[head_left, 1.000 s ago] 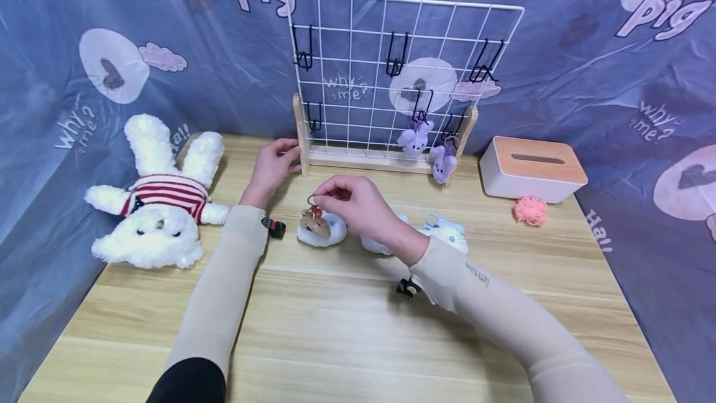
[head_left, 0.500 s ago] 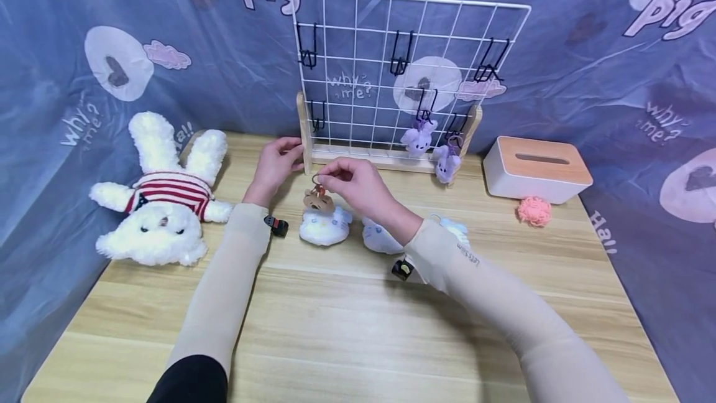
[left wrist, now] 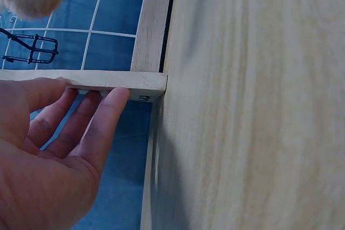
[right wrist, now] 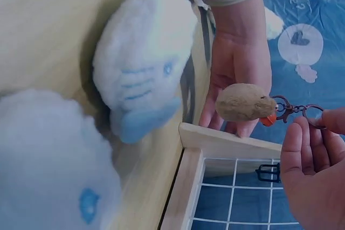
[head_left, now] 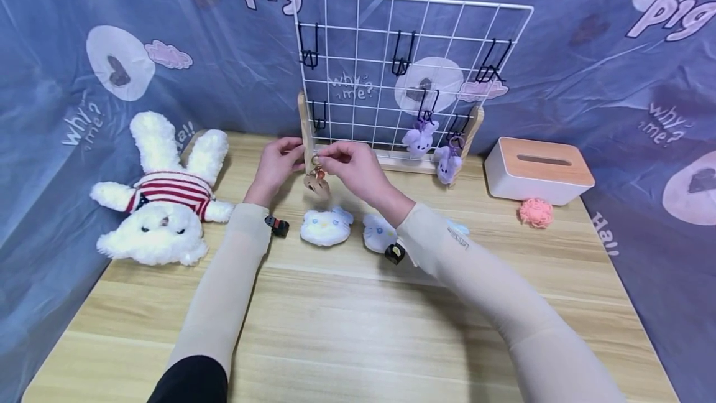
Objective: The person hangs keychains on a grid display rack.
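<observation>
The right hand pinches a metal ring between thumb and fingertips; the brown charm hangs from it, near the left end of the rack. The left hand has thumb and fingers clamped on the left post. This looks like the carrying step — next probably calls for raising the ring to a bare hook, the rack steadied.

A tan, rounded plush keychain with an orange bead and dark metal ring hangs slightly slanted beneath the right hand, which pinches the ring. Just beyond that pinch stands a white wire-grid rack with pale wooden uprights, the left one between the left hand's thumb and fingers.
</observation>
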{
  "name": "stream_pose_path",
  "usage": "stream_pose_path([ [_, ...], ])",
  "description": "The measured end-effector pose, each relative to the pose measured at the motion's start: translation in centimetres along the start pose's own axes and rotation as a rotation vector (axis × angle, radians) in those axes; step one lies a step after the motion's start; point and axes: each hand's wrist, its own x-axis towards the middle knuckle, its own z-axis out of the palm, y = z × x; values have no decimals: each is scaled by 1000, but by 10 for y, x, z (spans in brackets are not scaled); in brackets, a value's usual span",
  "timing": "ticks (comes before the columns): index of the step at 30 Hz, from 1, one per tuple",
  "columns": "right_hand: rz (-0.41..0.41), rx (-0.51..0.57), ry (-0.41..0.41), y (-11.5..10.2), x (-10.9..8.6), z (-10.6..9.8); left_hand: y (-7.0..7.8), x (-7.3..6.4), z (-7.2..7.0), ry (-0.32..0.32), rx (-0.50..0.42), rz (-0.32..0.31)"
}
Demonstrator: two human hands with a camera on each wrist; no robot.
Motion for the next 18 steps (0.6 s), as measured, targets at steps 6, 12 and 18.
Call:
stream_pose_path([
  [6, 14, -10, 44, 0, 12, 0, 2, -2, -1, 1, 21, 2],
  [12, 17, -4, 66, 0, 22, 1, 1, -1, 0, -1, 18, 7],
  [18, 29, -19, 89, 1, 32, 3, 1, -1, -1, 0, 16, 18],
])
